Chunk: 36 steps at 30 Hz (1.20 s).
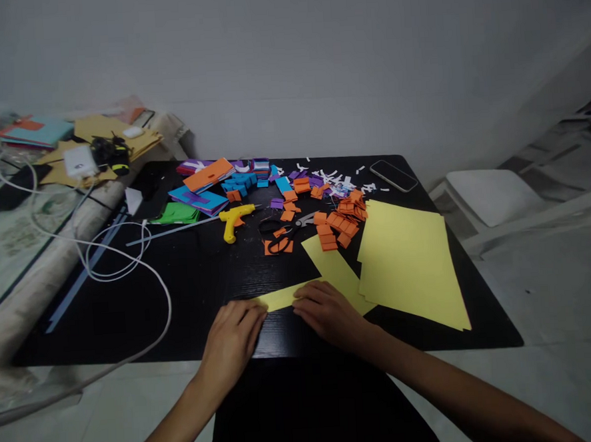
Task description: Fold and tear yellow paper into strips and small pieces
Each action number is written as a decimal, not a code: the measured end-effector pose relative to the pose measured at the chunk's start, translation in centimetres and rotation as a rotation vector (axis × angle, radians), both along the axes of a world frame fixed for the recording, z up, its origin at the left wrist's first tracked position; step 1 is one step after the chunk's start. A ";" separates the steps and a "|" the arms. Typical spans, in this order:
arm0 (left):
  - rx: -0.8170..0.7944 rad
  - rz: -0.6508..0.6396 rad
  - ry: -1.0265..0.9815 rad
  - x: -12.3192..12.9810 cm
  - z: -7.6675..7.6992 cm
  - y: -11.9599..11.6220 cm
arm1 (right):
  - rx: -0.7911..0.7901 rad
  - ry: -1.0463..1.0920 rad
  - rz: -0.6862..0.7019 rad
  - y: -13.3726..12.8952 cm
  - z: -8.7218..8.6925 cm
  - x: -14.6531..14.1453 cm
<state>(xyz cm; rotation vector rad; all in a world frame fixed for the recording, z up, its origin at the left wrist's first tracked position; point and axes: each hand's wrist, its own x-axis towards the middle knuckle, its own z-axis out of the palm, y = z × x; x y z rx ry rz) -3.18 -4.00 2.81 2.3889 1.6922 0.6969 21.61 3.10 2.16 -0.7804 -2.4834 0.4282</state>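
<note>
A narrow yellow paper strip (280, 299) lies near the front edge of the black table. My left hand (233, 333) grips its left end, fingers bent and pressed together. Farther along, the fingers of my right hand (330, 312) are closed on the strip's right part, covering some of it. Behind my right hand, a wider yellow paper piece (339, 266) lies at a slant. A stack of yellow sheets (408, 264) is to the right of it. Black-handled scissors (279, 244) rest beyond the strip, partly over an orange paper piece.
Folded orange paper pieces (343, 221) and white scraps (340, 181) are scattered farther back. A yellow glue gun (233, 221), blue folded pieces (240, 183) and green paper (179, 213) lie to the left. A white cable (164, 289) crosses the left side; a phone (393, 175) lies back right.
</note>
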 end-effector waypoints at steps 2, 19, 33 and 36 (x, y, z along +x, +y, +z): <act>-0.009 -0.008 -0.019 -0.1 0.2 0.2 | 0.007 -0.046 0.021 0.2 0.1 -0.2; -0.167 0.311 -0.643 -1.0 0.6 2.5 | -0.291 0.300 -0.126 0.5 1.4 -1.1; -0.628 0.108 -0.973 2.9 3.6 4.1 | -0.956 0.765 -0.237 -0.6 3.2 -3.2; -0.630 0.043 -0.890 2.4 3.8 3.8 | -0.980 0.802 -0.232 0.6 4.2 -2.7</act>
